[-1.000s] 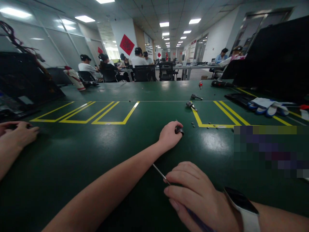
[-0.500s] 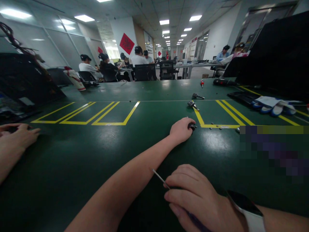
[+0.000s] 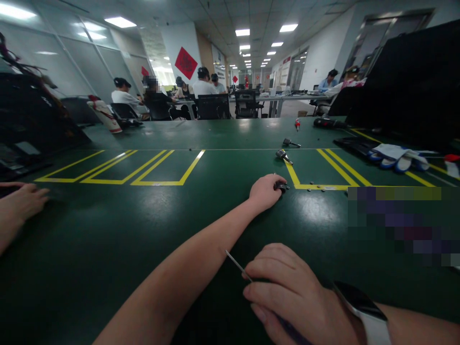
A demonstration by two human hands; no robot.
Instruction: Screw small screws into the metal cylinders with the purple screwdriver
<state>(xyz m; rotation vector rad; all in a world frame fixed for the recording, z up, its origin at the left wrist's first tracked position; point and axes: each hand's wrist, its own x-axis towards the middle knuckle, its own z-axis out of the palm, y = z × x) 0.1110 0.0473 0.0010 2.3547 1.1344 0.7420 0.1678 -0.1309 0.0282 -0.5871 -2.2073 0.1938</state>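
Note:
My left hand (image 3: pixel 265 192) reaches far across the green table, its fingers curled round a small dark metal part (image 3: pixel 280 187) that shows beyond the fingertips. Several tiny metal pieces (image 3: pixel 311 189) lie just right of it. Low in the view, my right hand (image 3: pixel 287 287), with a watch at the wrist, is closed on a screwdriver (image 3: pixel 237 262). Its thin metal shaft points up and left towards my left forearm. A bit of its purple handle shows under the fingers; the rest is hidden. Two metal parts with stems, one nearer (image 3: pixel 283 156) and one farther (image 3: pixel 290 143), lie beyond my left hand.
Another person's hand (image 3: pixel 25 203) rests at the left edge. Yellow tape (image 3: pixel 158 183) marks the green table (image 3: pixel 151 249). White-and-blue gloves (image 3: pixel 397 157) lie right, near a black screen-like panel (image 3: pixel 406 91). A red-tipped object (image 3: pixel 297 124) stands at the back. People sit beyond.
The view has turned slightly, so most things sit a little further left. Both my hands keep their grips. The other person's hand at the left edge has shifted outward.

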